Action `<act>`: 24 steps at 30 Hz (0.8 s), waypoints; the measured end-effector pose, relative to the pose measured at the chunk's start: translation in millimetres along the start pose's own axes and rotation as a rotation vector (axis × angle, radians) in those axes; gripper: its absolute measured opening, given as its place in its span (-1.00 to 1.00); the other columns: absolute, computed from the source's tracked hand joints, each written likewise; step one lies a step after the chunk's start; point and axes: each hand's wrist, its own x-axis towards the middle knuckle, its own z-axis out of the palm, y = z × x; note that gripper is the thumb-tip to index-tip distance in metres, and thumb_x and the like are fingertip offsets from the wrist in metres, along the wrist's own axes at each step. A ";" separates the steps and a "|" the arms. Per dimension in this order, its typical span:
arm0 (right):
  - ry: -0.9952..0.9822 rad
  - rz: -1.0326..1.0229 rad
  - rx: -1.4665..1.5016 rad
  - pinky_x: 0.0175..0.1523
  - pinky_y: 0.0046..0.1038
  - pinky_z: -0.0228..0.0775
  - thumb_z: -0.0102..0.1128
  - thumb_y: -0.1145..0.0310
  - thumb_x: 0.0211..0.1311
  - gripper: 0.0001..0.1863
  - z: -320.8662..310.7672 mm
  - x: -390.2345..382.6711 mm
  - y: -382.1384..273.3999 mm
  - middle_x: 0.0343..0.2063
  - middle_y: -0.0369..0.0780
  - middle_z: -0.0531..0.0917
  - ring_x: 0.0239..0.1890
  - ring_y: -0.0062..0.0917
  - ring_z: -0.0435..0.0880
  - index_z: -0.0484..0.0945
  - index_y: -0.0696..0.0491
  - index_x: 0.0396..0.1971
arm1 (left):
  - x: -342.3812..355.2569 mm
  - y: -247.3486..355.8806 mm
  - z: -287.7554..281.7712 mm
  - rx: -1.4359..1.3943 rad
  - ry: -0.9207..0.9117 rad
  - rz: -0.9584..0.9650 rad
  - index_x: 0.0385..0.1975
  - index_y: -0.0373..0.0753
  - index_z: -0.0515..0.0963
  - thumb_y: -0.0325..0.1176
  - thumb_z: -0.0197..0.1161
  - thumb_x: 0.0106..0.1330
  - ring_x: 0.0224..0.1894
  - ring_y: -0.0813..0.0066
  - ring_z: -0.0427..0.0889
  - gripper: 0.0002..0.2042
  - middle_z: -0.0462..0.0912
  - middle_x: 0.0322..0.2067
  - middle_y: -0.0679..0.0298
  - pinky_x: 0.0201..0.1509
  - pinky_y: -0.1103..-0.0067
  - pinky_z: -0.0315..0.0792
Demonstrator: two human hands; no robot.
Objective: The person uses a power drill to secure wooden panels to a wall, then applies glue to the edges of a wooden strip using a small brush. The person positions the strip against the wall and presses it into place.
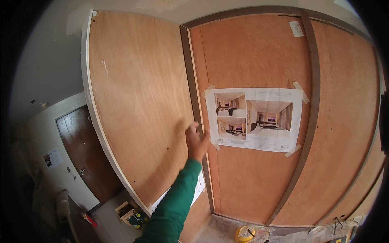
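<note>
My left hand [197, 142] reaches up in a green sleeve, fingers apart, and rests against the right edge of a large plywood panel [137, 101]. It holds nothing. Just right of the hand runs a dark vertical frame strip [193, 89]. Beyond that, a printed sheet with pictures of rooms [254, 118] is taped by its corners to a second plywood panel [259, 52]. The hand's fingertips are close to the sheet's lower left corner. My right hand is out of view.
A dark wooden door [83, 152] stands at the lower left in a white wall. A small crate with tools [131, 214] sits on the floor below the panel. A yellow tape roll [244, 234] lies on the floor at the bottom. Another frame strip [312, 101] crosses the right panel.
</note>
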 end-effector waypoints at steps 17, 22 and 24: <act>0.056 0.197 -0.017 -0.22 -0.20 0.38 0.23 0.11 0.29 -0.30 -24.2 -43.5 24.3 -0.11 -0.04 0.51 -0.23 -0.32 0.52 0.18 0.10 0.31 | 119.4 -7.1 37.5 0.582 -0.080 -0.109 0.21 -0.37 0.22 -0.19 0.46 0.22 -0.05 0.01 0.70 -0.31 0.54 0.05 -0.06 -0.11 0.28 0.68; 0.064 0.255 -0.018 -0.27 -0.21 0.38 0.24 0.12 0.27 -0.31 -28.6 -45.7 30.1 -0.15 -0.05 0.51 -0.28 -0.33 0.51 0.20 0.10 0.30 | 122.8 -14.2 47.9 0.619 -0.013 -0.062 0.18 -0.34 0.21 -0.20 0.48 0.17 -0.06 -0.02 0.70 -0.30 0.52 0.04 -0.04 -0.06 0.25 0.67; 0.056 0.276 -0.016 -0.28 -0.21 0.37 0.24 0.12 0.26 -0.31 -28.9 -46.6 31.1 -0.16 -0.05 0.51 -0.29 -0.33 0.51 0.21 0.10 0.29 | 125.0 -18.6 51.0 0.654 0.030 -0.059 0.17 -0.34 0.21 -0.22 0.48 0.16 -0.07 -0.01 0.70 -0.31 0.51 0.02 -0.02 -0.07 0.25 0.67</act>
